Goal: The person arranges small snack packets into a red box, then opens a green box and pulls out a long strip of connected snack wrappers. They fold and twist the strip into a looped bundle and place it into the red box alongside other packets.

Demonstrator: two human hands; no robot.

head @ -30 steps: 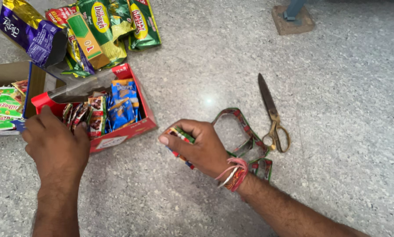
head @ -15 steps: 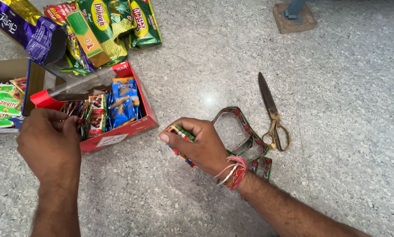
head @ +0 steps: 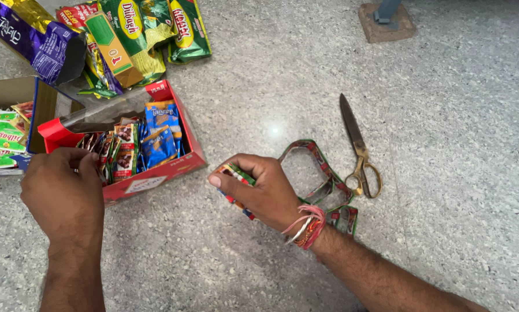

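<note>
Bright, even overhead light; small glare spot on the floor [head: 274, 130] just left of the scissors [head: 358, 151]; soft shadows, sharp focus

open floor right | scissors [head: 358, 151] near strip | red box [head: 155, 167] left
</note>
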